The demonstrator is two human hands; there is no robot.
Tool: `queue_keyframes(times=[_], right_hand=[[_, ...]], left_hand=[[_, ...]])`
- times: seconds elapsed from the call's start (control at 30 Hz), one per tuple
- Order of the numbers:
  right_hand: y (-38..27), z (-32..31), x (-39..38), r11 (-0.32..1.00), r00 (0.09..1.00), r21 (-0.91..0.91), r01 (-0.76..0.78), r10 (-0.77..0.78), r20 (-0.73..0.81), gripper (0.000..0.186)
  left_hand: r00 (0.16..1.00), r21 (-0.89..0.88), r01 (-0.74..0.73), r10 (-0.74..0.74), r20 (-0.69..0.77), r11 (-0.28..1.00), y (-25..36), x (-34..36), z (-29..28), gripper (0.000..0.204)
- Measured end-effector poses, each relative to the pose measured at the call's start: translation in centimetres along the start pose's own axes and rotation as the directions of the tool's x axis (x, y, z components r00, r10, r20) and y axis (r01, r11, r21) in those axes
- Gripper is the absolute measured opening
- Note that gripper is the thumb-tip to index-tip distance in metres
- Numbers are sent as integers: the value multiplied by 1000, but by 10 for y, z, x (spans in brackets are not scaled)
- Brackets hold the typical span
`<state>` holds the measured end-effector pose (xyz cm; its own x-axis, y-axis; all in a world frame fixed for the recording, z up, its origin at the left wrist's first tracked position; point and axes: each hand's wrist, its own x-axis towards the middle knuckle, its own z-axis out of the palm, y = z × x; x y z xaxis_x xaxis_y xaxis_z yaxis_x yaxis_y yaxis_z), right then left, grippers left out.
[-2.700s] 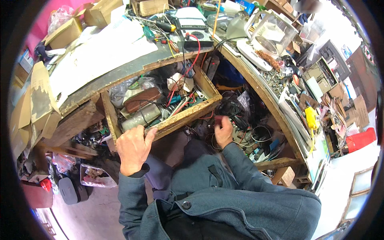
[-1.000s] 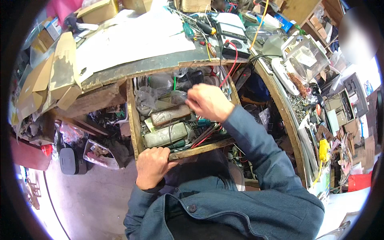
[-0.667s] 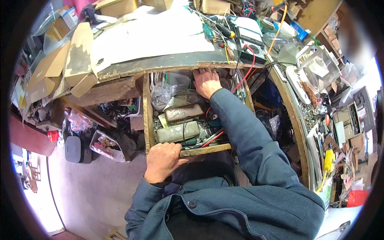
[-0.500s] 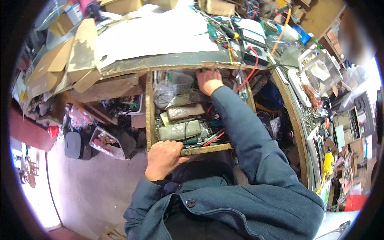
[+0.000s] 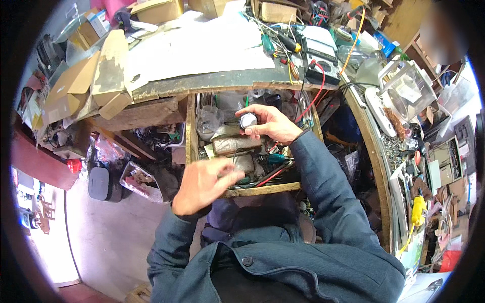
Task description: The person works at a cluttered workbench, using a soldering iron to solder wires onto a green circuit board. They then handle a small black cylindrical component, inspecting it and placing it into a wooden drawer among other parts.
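A small round container with a pale silvery top and dark side sits between the thumb and fingers of my right hand, above the open wooden drawer. Its exact kind cannot be made out. My left hand hovers over the drawer's front left corner, holding nothing, its thumb apart from slightly blurred fingers. Below my hands in the drawer lie a brown oblong block, a greyish block partly behind my left fingers, clear plastic bags and a green-handled tool.
On the bench top are white paper sheets, an opened cardboard box and a multimeter, whose red lead hangs into the drawer. A cluttered side bench runs along the right. A black case stands on the floor at left.
My right hand has come forward from the drawer's back and now shows the round container. My left hand has let go of the drawer's front edge and risen over it.
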<state>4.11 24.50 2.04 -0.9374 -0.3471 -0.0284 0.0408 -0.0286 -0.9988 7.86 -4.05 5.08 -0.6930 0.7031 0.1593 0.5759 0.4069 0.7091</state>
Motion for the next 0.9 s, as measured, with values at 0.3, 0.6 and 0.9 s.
queue_keyframes(times=[0.3, 0.6, 0.9], right_hand=[[-7, 9, -5, 970, 996, 226, 86, -84, -21, 39], [-12, 18, -13, 971, 999, 235, -43, 45, -5, 20], [-15, 28, -12, 897, 996, 441, 37, 4, -91, 32]], left_hand=[[925, -893, 21, -347, -154, 450, -52, 87, 37, 26], [938, -840, 43, -312, -154, 542, -35, 71, 41, 22], [919, -844, -84, -286, -271, 530, -34, 68, 41, 28]])
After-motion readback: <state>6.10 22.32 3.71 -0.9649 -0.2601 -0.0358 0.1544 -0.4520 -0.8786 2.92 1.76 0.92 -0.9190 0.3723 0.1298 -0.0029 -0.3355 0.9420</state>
